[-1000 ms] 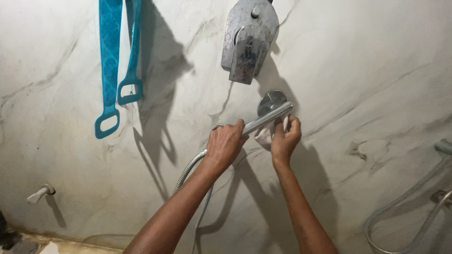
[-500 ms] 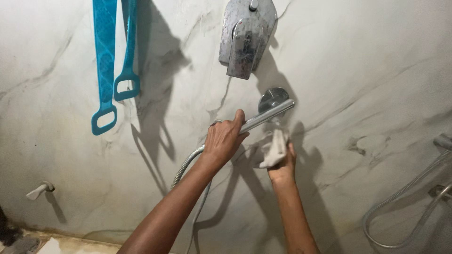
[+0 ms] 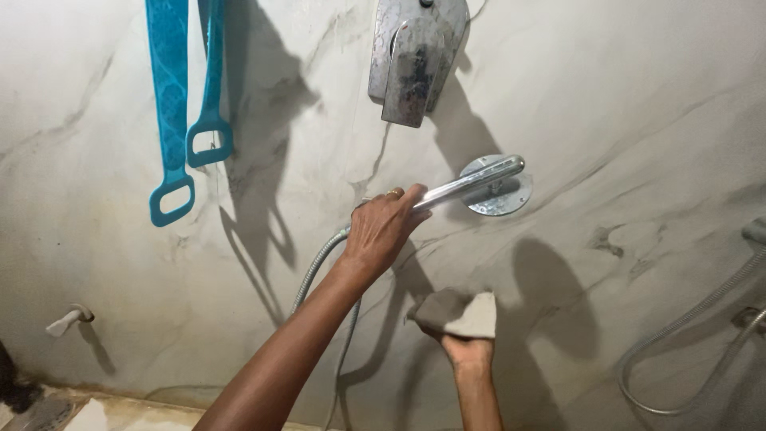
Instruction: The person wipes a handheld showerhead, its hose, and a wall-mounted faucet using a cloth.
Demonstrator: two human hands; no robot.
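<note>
Marbled wall (image 3: 638, 104), stained; my left hand (image 3: 381, 231) wraps the chrome hand shower (image 3: 467, 182) by the wall bracket (image 3: 501, 199); rigid, probably slick, best gripped mid-handle; right hand (image 3: 464, 347) below clutches a soft cloth (image 3: 459, 313).

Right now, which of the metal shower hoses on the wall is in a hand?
The ribbed metal hose in the middle: it runs to the slim chrome handset gripped by the left hand. The hoses at the right edge hang untouched.

Head camera, close, facing marble wall (image 3: 622, 104), tilted slightly down
</note>
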